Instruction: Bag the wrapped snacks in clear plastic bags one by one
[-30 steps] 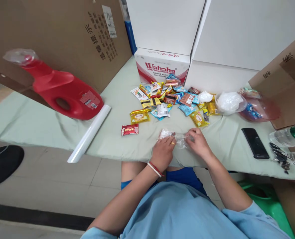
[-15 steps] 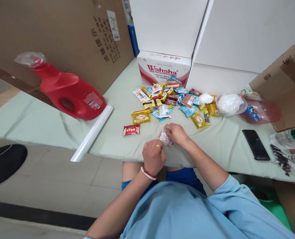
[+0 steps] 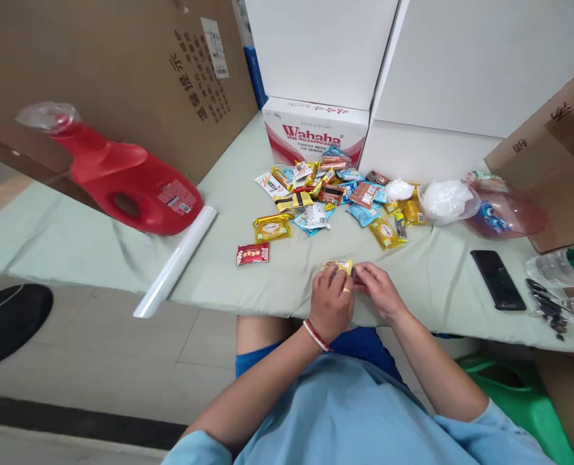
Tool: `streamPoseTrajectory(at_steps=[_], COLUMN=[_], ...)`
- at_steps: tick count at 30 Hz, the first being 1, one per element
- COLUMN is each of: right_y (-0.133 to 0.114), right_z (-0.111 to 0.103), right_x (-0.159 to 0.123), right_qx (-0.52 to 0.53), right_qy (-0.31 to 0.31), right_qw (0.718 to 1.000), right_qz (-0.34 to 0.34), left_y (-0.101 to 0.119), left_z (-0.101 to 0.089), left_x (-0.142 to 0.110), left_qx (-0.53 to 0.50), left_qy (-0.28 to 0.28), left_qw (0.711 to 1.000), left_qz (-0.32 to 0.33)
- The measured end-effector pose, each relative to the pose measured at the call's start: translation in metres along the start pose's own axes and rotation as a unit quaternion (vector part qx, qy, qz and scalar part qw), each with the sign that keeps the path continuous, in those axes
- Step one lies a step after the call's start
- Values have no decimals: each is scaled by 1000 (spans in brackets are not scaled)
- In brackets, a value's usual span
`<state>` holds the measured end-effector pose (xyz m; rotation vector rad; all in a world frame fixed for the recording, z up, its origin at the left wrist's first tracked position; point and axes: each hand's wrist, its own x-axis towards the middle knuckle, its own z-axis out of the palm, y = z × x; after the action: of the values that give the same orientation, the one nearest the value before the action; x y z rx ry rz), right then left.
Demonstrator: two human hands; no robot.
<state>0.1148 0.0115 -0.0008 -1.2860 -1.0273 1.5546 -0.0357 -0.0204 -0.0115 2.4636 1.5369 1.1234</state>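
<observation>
My left hand (image 3: 332,298), with a ring and a red-and-white bracelet, is closed over a small yellow-and-white snack packet (image 3: 345,265) near the table's front edge. My right hand (image 3: 380,292) pinches the right end of that packet between thumb and fingers. Fingers cover most of it, so its full shape is hidden. Left of my hands lies a red snack packet (image 3: 253,254). Yellow wrapped snacks (image 3: 272,230) lie just behind it. Farther back is a heap of mixed snack packets (image 3: 333,194).
A white plastic-film roll (image 3: 176,261) lies beside a red jug (image 3: 134,177) on the left. At the back stands a Wahaba-like printed carton (image 3: 315,134). On the right are a plastic bowl (image 3: 514,210), a phone (image 3: 498,279) and plastic bottles (image 3: 551,271).
Both hands have shifted right, and the left is now laid over the packet. The packet has turned, showing its yellow print instead of shiny clear wrap.
</observation>
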Motion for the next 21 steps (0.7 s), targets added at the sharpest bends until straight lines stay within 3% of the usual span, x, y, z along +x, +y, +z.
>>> streamPoseTrajectory(at_steps=[4, 8, 12, 14, 17, 19, 21], right_y=[15, 22, 9, -9, -50, -82, -112], right_z=[-16, -19, -40, -76, -166, -235, -291], right_x=[-3, -4, -12, -15, -5, 12, 34], right_qx=[13, 22, -21, -56, -96, -161, -307], right_qy=[44, 34, 58, 120, 288, 402, 484], right_qw=[999, 999, 997, 986, 933, 865, 774], right_qz=[16, 12, -48, -96, -193, -253, -270], left_y=[6, 6, -11, -32, -71, -91, -100], left_z=[4, -4, -18, -26, -34, -35, -32], left_x=[-14, -15, -14, -18, -28, -34, -38], left_qx=[-57, -139, -151, -103, -5, 57, 102], left_qy=[-81, -144, -153, -114, -76, -75, -72], left_qw=[989, 964, 951, 973, 996, 995, 992], left_qz=[114, 176, 220, 172, 39, -27, -35])
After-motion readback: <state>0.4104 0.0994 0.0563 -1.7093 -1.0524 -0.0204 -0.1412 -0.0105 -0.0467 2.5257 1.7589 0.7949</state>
